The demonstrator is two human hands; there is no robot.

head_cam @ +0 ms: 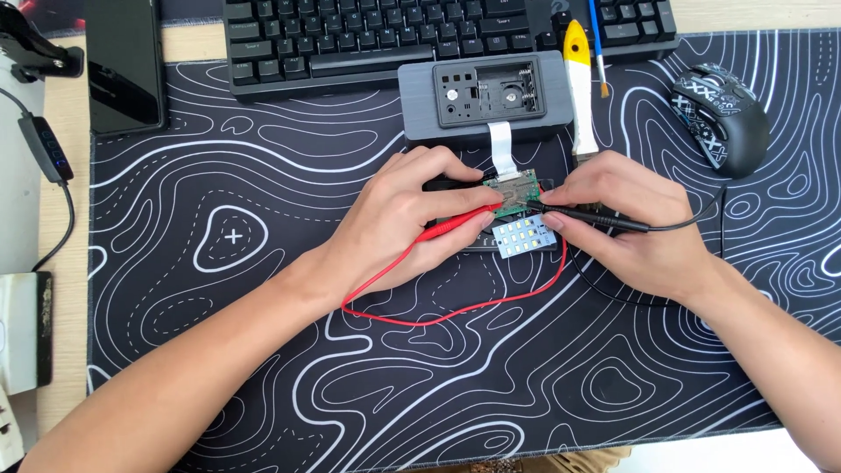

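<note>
My left hand (399, 223) grips a red test probe (455, 223), its tip resting on a small green circuit board (515, 194) at the middle of the desk mat. My right hand (626, 219) pinches a black test probe (583, 215), whose tip touches the same board from the right. A white ribbon cable (501, 149) links the board to a grey opened device case (482, 92) behind it. Just below the board lies a white panel of lit square LEDs (524, 236). The red lead (455, 311) loops toward me under both hands.
A black patterned desk mat (263, 263) covers the desk. Behind stand a black keyboard (377, 35), a yellow-and-white tool (578, 79), a thin blue brush (598, 44) and a patterned mouse (720, 118). A dark phone (123, 61) and a cabled inline device (48, 149) lie left.
</note>
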